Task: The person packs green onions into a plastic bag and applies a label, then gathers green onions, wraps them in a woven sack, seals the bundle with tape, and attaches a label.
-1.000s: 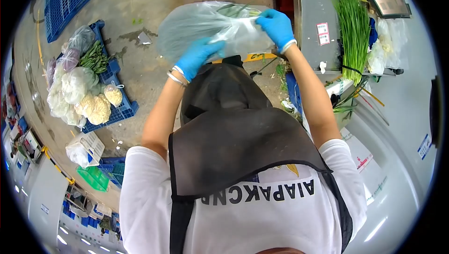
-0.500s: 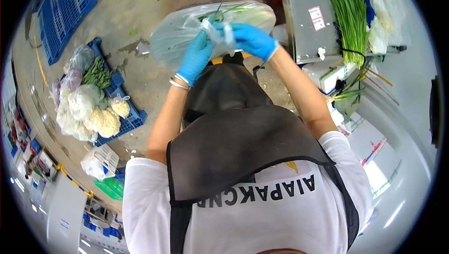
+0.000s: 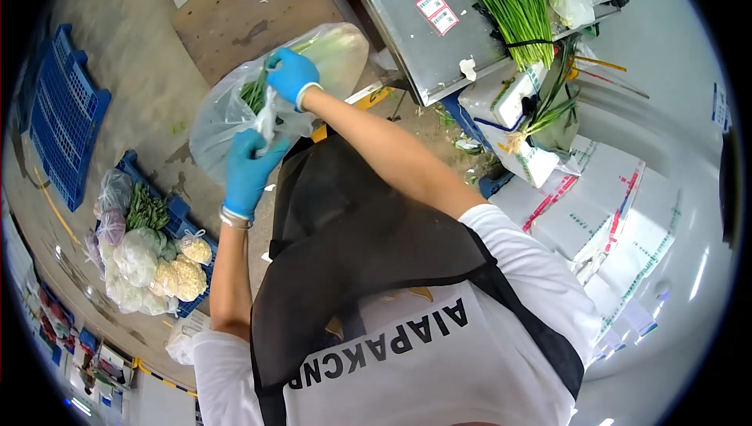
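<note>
A large clear plastic bag [image 3: 215, 124] lies ahead of me over a brown board, with long green vegetables [image 3: 254, 93] inside. Pale stalks show through its right end. My left hand [image 3: 249, 174], in a blue glove, is closed on the bag's gathered white plastic at the near side. Just above it, my right hand [image 3: 291, 75], gloved the same way, pinches the plastic beside the green leaves. Its fingertips are partly hidden. Bunched plastic runs between the two hands.
To the right is a metal table [image 3: 399, 14] with barcode labels and a tied bundle of long green stalks [image 3: 505, 7]. White boxes [image 3: 580, 199] stand below it. At left, bagged vegetables [image 3: 137, 257] sit on a blue pallet, with another blue pallet [image 3: 63, 120] behind.
The view has swung right, so everything sits farther left. My right hand has moved up past my left, and the hands are farther apart. The bag's gathered plastic now looks looser, showing green leaves.
</note>
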Motion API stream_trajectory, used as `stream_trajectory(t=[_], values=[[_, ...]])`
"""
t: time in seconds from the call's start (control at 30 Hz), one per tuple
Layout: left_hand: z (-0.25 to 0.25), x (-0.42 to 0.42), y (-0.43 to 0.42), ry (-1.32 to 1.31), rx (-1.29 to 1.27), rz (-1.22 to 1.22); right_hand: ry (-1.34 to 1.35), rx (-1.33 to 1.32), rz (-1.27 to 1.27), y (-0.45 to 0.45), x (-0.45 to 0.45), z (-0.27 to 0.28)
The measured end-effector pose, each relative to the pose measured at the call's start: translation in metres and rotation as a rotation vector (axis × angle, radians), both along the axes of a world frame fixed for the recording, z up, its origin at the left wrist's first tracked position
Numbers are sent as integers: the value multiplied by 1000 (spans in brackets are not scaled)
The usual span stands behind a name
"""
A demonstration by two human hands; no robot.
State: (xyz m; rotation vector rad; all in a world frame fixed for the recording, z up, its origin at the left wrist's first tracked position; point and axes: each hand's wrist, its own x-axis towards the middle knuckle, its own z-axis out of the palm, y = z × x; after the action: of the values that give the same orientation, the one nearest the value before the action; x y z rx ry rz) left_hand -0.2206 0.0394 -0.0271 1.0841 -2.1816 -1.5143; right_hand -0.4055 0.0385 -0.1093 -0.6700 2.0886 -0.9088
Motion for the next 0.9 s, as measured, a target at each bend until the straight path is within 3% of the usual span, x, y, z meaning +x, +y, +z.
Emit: stream_trajectory(t=[0.07, 0.13, 0.2, 0.23, 0.3, 0.33, 0.4, 0.43, 0.47, 0.57, 0.63, 0.67, 0.7, 0.8, 0.9], values=[[24, -6, -16, -86, 33, 121, 6, -11, 9, -12, -11, 4], [24, -4, -30, -128, 84, 249, -135, -219, 180, -10, -35, 7], [25, -10, -45, -113, -298, 141, -229, -360, 439, 9, -74, 25], [20, -8, -49, -247, -419, 113, -141, -474, 537, 27, -102, 34], [8, -6, -56, -515, -669, 63, -120, -368, 327, 64, -173, 39], [10, -20, -53, -520, -750, 134, -87, -259, 64, 80, -206, 39], [20, -57, -31, -537, -899, 275, 422, -63, -137, 125, -281, 12], [23, -75, -24, -420, -856, 219, 586, 13, -109, 142, -316, -9], [24, -99, -12, -279, -714, 167, 749, 86, -80, 153, -337, -22], [19, -177, 34, 14, -187, -30, 866, 181, 49, 160, -355, -30], [-1, -225, 57, -81, 128, -142, 600, 38, 34, 163, -360, -55], [-28, -245, 65, -21, 399, -83, 465, -30, 27, 164, -361, -66], [-26, -267, 67, -31, 622, -46, 362, -44, 0, 162, -348, -42], [-37, -314, 60, -195, 849, 50, -199, -163, -196, 170, -326, 8], [-42, -341, 56, -235, 1168, 109, -313, -228, -129, 186, -304, 14]])
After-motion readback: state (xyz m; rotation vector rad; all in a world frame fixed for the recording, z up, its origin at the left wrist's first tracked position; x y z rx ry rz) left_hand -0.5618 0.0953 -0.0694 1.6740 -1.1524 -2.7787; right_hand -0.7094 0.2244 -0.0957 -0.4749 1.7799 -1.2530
